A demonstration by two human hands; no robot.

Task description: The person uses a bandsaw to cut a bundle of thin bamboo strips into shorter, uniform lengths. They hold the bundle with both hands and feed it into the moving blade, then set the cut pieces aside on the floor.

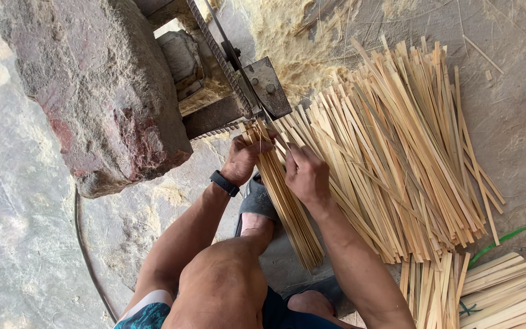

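- The bundle of bamboo strips (284, 201) is a tight sheaf of thin, flat, pale yellow slats, straight-edged and dry, lying side by side. It runs from the blade near the middle of the scene down towards the person's knee, where its near ends fan slightly.
- The left hand (241, 157), with a black wristband (224, 183) on its wrist, is curled around the far end of the bundle, fingers closed over the slats.
- The right hand (307, 175) lies on the right side of the same bundle, fingers bent and pressing on the strips; how far it wraps around them cannot be told.
- Just beyond the hands stands a metal blade fixture (266, 88): a grey, dull plate with bolts, fixed to a ribbed steel rod that slants up to the far side.
- A rough stone block (101, 91), reddish and grey with a pitted, crumbling face, fills the far left.
- To the right spreads a big loose pile of strips (397, 158), the same pale material, criss-crossed at slight angles on the dusty grey ground.
- At the near right lie tied bundles of wider slats (500, 292), beside a green cord (506, 237).
- Fine yellow sawdust (293, 42) coats the ground at the far side.
- A grey sandal (257, 201) sits under the bundle.
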